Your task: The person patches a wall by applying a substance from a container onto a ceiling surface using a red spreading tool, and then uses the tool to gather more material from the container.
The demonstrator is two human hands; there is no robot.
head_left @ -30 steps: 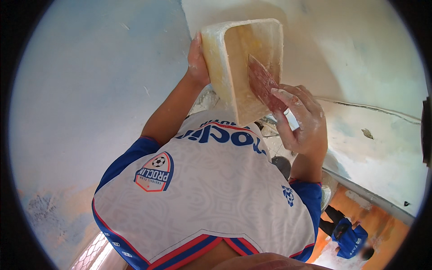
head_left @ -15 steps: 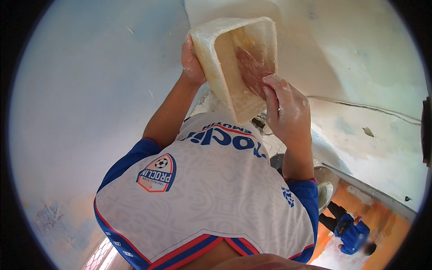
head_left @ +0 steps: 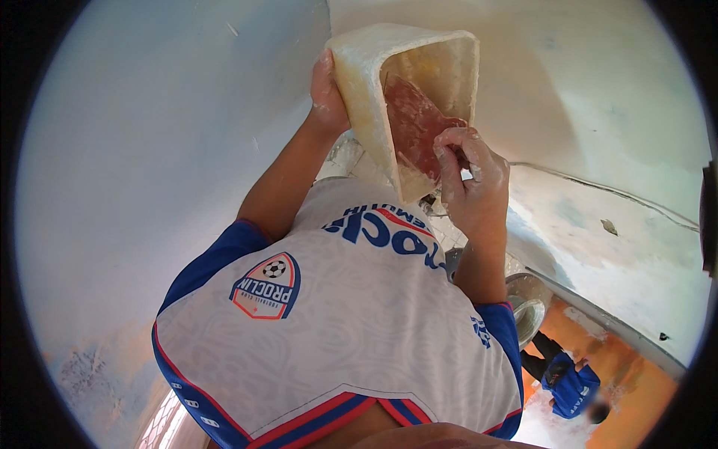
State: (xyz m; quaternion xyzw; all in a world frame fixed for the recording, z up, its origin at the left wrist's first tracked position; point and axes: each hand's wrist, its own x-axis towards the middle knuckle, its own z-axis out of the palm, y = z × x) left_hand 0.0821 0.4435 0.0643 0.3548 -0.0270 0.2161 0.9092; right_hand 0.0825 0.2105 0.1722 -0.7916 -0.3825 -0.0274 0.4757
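My left hand (head_left: 330,96) grips the left side of a cream plastic tub (head_left: 365,90), its fingers mostly hidden behind it. The tub is tilted so that its open mouth faces right. Inside lies the flat blade of a reddish-brown scraper (head_left: 416,123), smeared with white. Closed around the near corner of that scraper, my right hand (head_left: 474,168) is at the tub's right rim. White paste or dust coats the fingers of both hands.
A pale, patchy wall (head_left: 187,150) rises on the left and another beyond the tub. A cable (head_left: 598,187) runs along the right wall. At lower right are a grey bucket (head_left: 529,307), an orange surface (head_left: 621,367) and a person in blue (head_left: 572,389).
The tub has shifted slightly right. My right hand has turned the scraper, so more of its broad face shows, and the blade lies nearer the tub's left inner wall.
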